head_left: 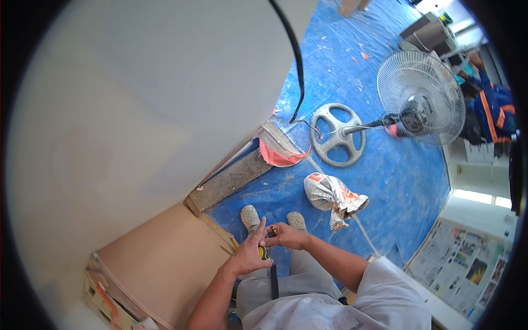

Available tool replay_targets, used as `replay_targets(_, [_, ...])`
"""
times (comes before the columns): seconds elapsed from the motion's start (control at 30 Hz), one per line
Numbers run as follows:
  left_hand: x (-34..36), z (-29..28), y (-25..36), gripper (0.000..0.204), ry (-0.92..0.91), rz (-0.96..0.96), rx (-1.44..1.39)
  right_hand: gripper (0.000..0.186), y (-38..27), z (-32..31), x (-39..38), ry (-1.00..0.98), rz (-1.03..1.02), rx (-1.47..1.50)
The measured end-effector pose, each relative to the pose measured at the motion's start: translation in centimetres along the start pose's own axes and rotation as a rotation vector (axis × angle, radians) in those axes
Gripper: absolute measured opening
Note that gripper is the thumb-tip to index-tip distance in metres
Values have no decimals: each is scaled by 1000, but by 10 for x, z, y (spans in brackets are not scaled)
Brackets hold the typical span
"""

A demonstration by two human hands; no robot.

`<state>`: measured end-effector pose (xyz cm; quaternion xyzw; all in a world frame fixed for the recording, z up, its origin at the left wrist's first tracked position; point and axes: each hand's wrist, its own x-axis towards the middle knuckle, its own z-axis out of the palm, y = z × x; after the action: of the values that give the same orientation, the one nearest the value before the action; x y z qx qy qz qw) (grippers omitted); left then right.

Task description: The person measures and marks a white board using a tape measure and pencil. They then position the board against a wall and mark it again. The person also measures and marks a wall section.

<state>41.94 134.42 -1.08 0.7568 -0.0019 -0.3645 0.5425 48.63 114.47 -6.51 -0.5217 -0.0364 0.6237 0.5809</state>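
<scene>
My left hand point(248, 256) is in front of my waist, its index finger stretched out and its thumb apart. Against its palm rests a small yellow and black tape measure point(263, 253), partly covered by the fingers. Close beside it, my right hand point(291, 236) has its fingers curled together, near the left fingertips. A bit of orange-yellow shows at the right fingertips, too small to name. Below the hands hangs a black strap point(274, 281) over my grey trousers.
Blue sheeting point(385, 203) covers the floor. Ahead lies a crumpled white and orange sack point(330, 195). Beyond stands a fan point(421, 99) on a round base point(338, 135), with a cable. A white panel point(165, 110) rises at left. Another person point(492, 113) is at far right.
</scene>
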Motion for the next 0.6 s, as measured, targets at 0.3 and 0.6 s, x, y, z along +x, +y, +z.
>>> replay_targets(0.3, [25, -116, 36, 111, -265, -195, 395, 22, -5, -67, -1, 279, -220, 314])
replay_targets(0.6, [-37, -241, 228, 28, 293, -248, 1172, 33, 77, -249, 33, 788, -634, 1041])
